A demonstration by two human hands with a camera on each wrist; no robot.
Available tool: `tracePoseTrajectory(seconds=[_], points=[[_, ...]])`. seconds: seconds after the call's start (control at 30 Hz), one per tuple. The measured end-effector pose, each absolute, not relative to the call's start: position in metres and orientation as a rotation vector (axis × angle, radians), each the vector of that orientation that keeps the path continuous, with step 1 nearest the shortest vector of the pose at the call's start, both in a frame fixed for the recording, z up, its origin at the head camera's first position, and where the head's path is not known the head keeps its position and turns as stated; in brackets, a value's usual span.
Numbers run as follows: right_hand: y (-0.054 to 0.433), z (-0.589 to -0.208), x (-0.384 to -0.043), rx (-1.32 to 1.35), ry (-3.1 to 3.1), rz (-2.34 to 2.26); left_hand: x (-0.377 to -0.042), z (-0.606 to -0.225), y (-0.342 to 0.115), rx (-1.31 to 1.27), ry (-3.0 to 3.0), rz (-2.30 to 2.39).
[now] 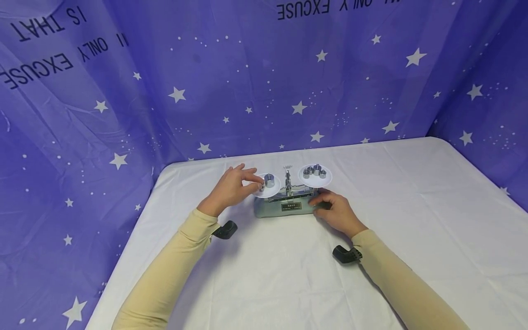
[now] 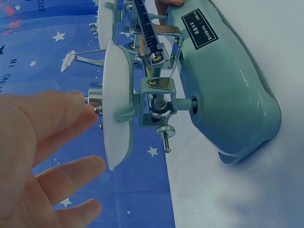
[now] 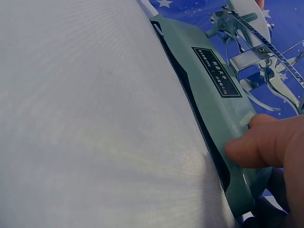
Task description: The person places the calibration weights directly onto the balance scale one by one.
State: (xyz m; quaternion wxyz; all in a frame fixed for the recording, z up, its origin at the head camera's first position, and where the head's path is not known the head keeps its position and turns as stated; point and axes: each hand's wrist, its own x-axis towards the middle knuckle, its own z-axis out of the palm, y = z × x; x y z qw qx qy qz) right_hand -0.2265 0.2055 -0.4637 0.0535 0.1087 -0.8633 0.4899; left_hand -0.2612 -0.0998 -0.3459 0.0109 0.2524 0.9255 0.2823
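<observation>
A green balance scale (image 1: pixel 267 209) stands on the table with two white pans. On its left pan (image 1: pixel 274 191) sits a large metal weight (image 1: pixel 270 181). My left hand (image 1: pixel 231 189) reaches over that pan's rim, thumb and index finger pinching a small metal weight (image 2: pixel 98 110) beside the large one; its other fingers are spread apart. The right hand (image 1: pixel 339 214) grips the right end of the scale's base, its thumb (image 3: pixel 242 151) on the front face and the other fingers partly hidden behind. Several metal weights (image 1: pixel 316 171) are grouped on the right pan (image 1: pixel 316 183).
A white cloth (image 1: pixel 280 266) covers the table under the scale. Blue curtains (image 1: pixel 247 82) with white stars hang behind and along both sides. The beam (image 2: pixel 146 28) and a thin pointer mechanism (image 1: pixel 288 178) stand between the pans.
</observation>
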Motion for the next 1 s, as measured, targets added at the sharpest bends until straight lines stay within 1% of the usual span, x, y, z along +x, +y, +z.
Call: tracePoseTrajectory(seconds=[0.6, 1.0], points=[[0.206, -0.462, -0.225, 0.315, -2.638, 1.494, -0.256, -0.345, -0.105, 0.819, 2.923, 0.823], [0.205, -0.461, -0.226, 0.3, -2.651, 1.498, -0.244, -0.339, -0.107, 0.758, 2.945, 0.721]])
